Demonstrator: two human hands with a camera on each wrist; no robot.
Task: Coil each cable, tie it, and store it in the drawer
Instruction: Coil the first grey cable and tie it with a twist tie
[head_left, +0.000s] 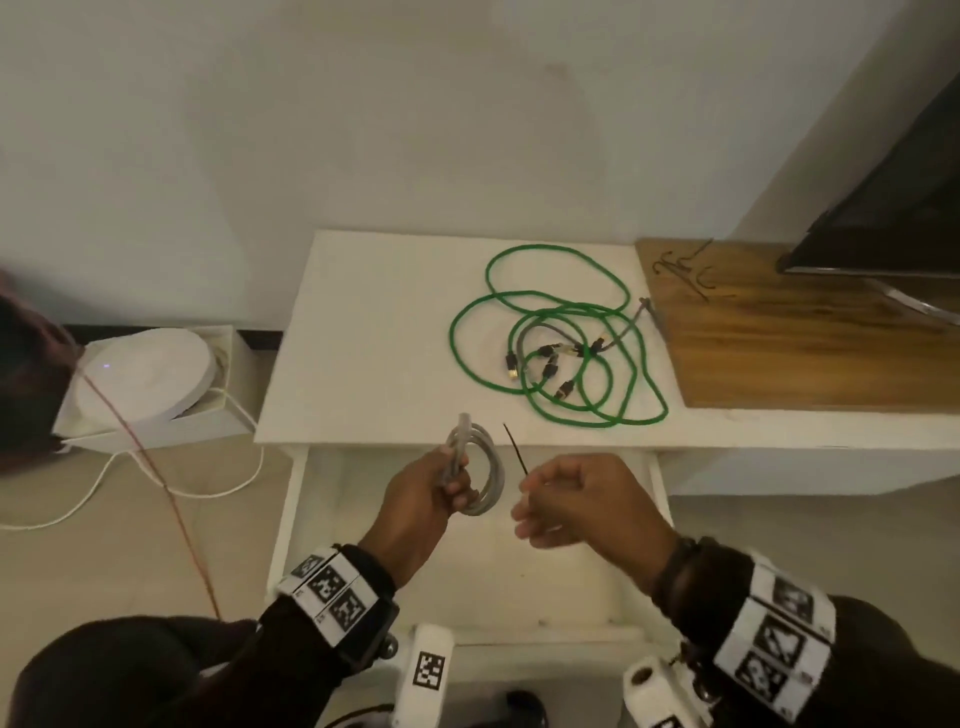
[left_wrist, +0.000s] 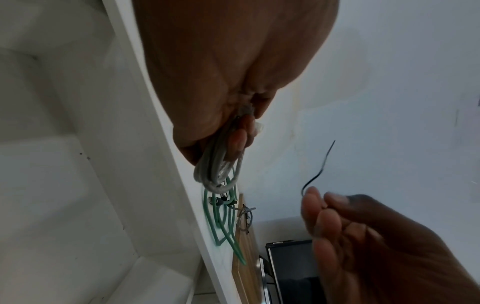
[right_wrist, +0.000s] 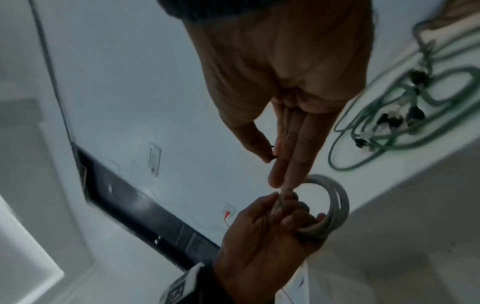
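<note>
I'm standing over the white cabinet top (head_left: 374, 332) w/ the open drawer (head_left: 519, 587) pulled out just below it, under both my hands. The green cable (head_left: 556, 338) is lying loose & sprawled on the top, w/ a shorter grey cable (head_left: 540, 332) and its dark plugs tangled inside the loops, well apart from my hands. My left hand (head_left: 415, 504) is gripping the coiled grey cable (head_left: 480, 467), fingers curled round the bundle, coil hanging over the drawer's back edge, near the front of the cabinet top. My right hand (head_left: 582, 504) is just beside the coil, not touching it, pinching a thin black tie (head_left: 515, 449) btw thumb & fingertips, its free end sticking up toward the cabinet top.
</note>
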